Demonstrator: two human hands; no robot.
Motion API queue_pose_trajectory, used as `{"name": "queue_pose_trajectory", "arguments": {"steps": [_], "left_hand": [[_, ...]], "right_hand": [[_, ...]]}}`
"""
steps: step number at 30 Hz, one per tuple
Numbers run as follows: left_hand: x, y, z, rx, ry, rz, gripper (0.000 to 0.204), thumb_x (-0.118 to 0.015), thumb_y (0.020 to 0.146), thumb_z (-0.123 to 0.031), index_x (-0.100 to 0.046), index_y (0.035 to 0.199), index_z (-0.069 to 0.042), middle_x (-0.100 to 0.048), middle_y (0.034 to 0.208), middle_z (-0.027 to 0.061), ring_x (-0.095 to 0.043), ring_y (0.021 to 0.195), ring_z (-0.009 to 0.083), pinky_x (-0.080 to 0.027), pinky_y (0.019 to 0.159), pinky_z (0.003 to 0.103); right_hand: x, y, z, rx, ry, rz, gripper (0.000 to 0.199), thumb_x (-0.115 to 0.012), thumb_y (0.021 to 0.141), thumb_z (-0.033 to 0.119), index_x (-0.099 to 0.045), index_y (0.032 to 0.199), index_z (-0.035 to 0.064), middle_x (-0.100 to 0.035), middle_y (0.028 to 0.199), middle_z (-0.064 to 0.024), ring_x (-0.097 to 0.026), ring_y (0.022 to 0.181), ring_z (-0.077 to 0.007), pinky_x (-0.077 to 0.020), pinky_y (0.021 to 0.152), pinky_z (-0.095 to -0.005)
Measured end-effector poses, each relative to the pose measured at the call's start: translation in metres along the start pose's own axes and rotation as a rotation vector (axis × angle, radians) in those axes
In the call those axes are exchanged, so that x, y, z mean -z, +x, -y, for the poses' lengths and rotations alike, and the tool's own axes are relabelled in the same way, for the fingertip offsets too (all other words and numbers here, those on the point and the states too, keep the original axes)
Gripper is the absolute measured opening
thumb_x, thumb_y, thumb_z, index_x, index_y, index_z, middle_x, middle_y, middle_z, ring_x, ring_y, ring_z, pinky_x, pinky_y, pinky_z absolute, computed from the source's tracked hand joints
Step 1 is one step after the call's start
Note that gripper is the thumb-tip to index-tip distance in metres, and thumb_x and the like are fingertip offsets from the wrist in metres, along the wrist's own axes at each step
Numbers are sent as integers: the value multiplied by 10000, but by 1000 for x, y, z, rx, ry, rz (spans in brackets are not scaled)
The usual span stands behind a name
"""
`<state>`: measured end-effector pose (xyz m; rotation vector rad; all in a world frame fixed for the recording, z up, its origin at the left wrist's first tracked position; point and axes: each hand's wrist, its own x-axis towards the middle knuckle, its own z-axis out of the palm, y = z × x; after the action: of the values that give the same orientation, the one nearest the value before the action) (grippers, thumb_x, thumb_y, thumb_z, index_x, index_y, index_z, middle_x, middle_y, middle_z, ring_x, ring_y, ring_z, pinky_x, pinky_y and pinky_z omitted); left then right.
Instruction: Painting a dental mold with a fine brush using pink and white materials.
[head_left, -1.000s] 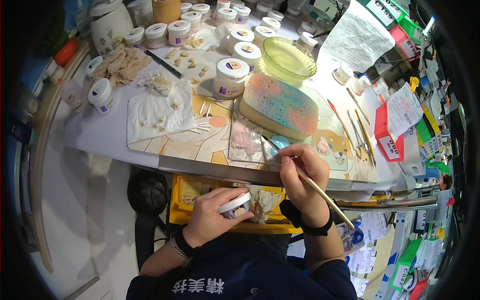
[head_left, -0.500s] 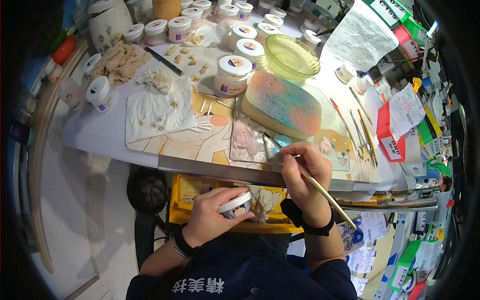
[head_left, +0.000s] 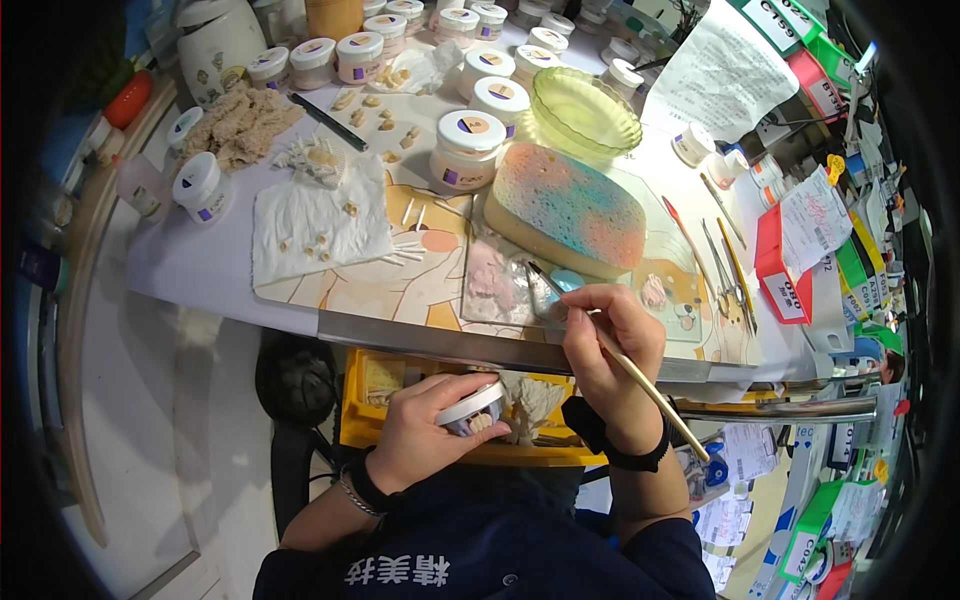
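Observation:
My left hand (head_left: 432, 432) is closed around a small dental model (head_left: 478, 410) with a white round base and tooth-coloured teeth, held below the table edge. Pinched in my right hand (head_left: 618, 345) is a slim brush (head_left: 641, 379) with a pale wooden handle. Its dark tip reaches over a mixing slab (head_left: 512, 312) at the table's front. Pink paste (head_left: 491, 280) lies on the slab's left part, and a light blue patch (head_left: 567, 284) shows near the brush. Just behind the slab sits a large sponge (head_left: 570, 203), its top stained blue and orange.
White-lidded jars (head_left: 467, 148) crowd the table's back, beside a green glass bowl (head_left: 585, 112). At left, small tooth pieces lie on a white tissue (head_left: 320, 222). Tweezers (head_left: 714, 262) and other tools lie at right, near a red tray (head_left: 779, 265). A yellow drawer (head_left: 362, 425) is pulled out below.

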<state>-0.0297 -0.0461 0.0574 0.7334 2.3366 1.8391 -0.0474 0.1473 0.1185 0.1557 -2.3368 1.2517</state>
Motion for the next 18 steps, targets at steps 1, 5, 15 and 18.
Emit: {"name": "queue_pose_trajectory", "arguments": {"steps": [1, 5, 15, 18], "left_hand": [[0, 0, 0, 0, 5, -4, 479, -846, 637, -184, -652, 1045, -23, -672, 964, 118, -661, 850, 217, -512, 748, 294], [-1, 0, 0, -10, 22, -17, 483, -848, 631, -179, -650, 1042, -20, -672, 966, 117, -661, 855, 225, -512, 751, 299], [-4, 1, 4, -67, 5, -41, 475, -816, 657, -163, -635, 1078, -42, -668, 949, 119, -663, 808, 251, -527, 695, 304], [-6, 1, 4, -89, 26, -3, 479, -805, 673, -169, -627, 1100, -48, -663, 966, 126, -662, 812, 257, -528, 696, 305]], "right_hand": [[0, 0, 0, -9, -2, 0, 84, -607, 767, 0, -620, 850, 10, -570, 621, -64, -536, 489, -104, -424, 495, -227], [2, -2, 2, -47, 23, 10, 101, -604, 767, -8, -620, 865, 11, -570, 627, -63, -546, 507, -109, -431, 504, -230], [20, -56, 26, 285, 210, 415, 227, -586, 602, -10, -617, 824, 27, -562, 833, -119, -615, 674, -267, -532, 632, -324], [15, -70, 21, 283, 232, 445, 213, -612, 612, -14, -604, 814, 51, -531, 841, -113, -610, 684, -281, -519, 614, -345]]}}
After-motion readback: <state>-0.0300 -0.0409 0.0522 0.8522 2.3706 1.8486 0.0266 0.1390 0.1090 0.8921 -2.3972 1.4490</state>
